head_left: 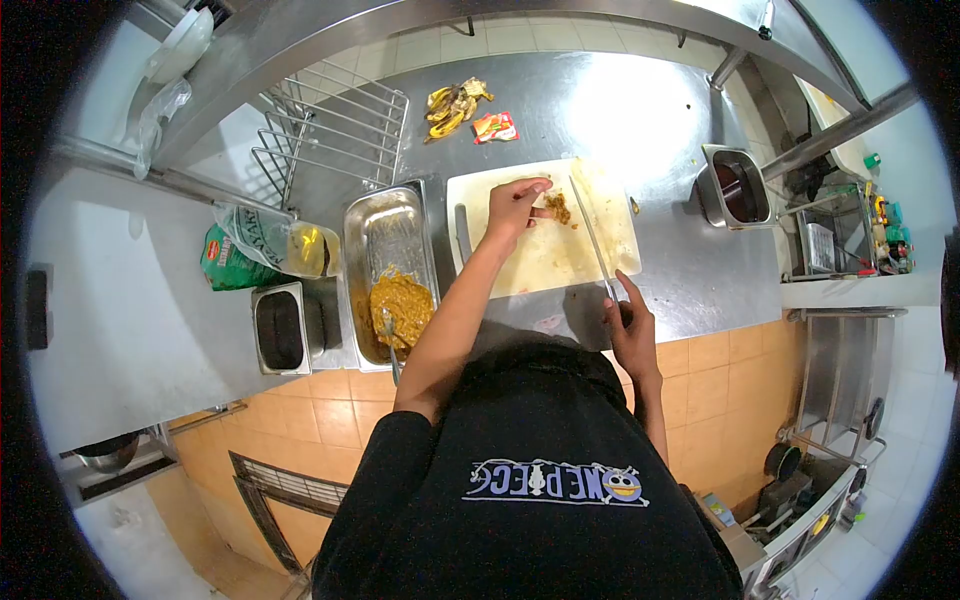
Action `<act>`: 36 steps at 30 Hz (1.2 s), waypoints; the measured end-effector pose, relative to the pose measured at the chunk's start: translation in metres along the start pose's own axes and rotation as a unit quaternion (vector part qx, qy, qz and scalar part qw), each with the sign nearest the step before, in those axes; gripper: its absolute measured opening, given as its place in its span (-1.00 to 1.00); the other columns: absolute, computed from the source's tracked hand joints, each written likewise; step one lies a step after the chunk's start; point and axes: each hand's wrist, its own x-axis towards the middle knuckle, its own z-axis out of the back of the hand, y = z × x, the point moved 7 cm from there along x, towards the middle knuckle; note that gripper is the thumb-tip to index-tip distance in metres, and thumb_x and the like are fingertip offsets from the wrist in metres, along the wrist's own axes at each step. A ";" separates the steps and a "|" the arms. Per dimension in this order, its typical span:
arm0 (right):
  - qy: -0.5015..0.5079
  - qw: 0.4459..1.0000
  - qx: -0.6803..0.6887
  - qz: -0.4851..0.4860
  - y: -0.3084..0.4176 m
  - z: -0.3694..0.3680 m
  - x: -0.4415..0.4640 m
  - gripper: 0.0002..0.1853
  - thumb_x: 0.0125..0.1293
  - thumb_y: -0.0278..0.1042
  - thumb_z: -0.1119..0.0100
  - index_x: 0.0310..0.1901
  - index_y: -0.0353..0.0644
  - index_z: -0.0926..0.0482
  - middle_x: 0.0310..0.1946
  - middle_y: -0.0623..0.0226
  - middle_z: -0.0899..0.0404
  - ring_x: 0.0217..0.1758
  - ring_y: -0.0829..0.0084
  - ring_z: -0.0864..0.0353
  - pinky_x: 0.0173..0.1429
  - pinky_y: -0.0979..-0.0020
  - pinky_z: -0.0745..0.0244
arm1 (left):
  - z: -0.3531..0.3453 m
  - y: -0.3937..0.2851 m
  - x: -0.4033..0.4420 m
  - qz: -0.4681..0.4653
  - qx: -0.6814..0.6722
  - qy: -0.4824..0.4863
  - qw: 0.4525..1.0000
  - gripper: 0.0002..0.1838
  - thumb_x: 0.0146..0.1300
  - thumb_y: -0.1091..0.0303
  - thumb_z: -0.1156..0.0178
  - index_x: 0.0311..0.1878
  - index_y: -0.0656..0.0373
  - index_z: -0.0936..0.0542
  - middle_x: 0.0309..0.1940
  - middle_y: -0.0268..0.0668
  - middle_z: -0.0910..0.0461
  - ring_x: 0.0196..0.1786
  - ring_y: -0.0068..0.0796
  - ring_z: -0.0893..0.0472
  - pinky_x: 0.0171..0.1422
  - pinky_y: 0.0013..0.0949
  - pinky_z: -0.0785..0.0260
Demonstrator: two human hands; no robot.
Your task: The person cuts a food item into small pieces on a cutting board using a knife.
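Note:
My left hand (514, 208) is over the white cutting board (490, 272), its fingers and thumb apart. Just right of its fingertips lies a small heap of chopped brown bits (558, 208). A long knife (590, 228) slants across the board, its tip pointing away from me. At the board's near right corner, my right hand (632, 328) is closed around the knife's handle end, which the fingers partly hide. Left of my left forearm, a steel pan (352, 260) holds a lumpy orange-brown mash (402, 308) with a metal spoon (390, 335) in it.
Dark banana peels (455, 108) and a red packet (495, 127) lie beyond the board. A wire rack (335, 125) stands at the far left. Steel containers sit at the right (735, 187) and left (280, 328). A green bag (235, 262) lies beside the pan.

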 end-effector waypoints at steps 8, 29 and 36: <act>0.010 1.000 -0.007 -0.010 0.000 -0.001 0.001 -0.45 0.63 -0.18 -0.20 0.56 -0.05 -0.39 -0.32 -0.08 -0.78 -0.33 0.30 -0.73 -0.12 0.24 -0.61 | 0.006 0.000 0.006 -0.195 0.390 -0.103 0.894 -0.74 0.25 0.02 -0.54 -0.12 -0.08 -0.87 -0.17 -0.32 -0.86 -0.24 -0.28 -0.79 -0.13 -0.24 -0.59; 0.113 0.994 -0.010 0.001 0.019 -0.037 0.002 -0.45 0.67 -0.42 0.01 0.63 0.05 -0.33 -0.45 0.24 -0.60 -0.38 0.47 -0.54 -0.16 0.35 -0.52 | 0.029 -0.008 -0.040 -0.242 0.549 -0.049 0.799 -0.81 0.25 0.29 -0.45 -0.07 -0.06 -0.81 -0.09 -0.30 -0.78 -0.01 -0.10 -0.71 0.12 -0.03 -0.54; 0.099 0.989 -0.060 0.087 0.039 -0.044 0.004 -0.32 0.49 -0.55 -0.06 0.62 0.05 -0.32 -0.43 -0.15 -0.56 -0.41 0.08 -0.65 -0.16 0.22 -0.56 | 0.030 -0.010 -0.043 -0.248 0.528 -0.099 0.806 -0.85 0.24 0.29 -0.45 -0.12 -0.08 -0.81 -0.19 -0.33 -0.76 -0.04 -0.14 -0.71 0.10 -0.02 -0.51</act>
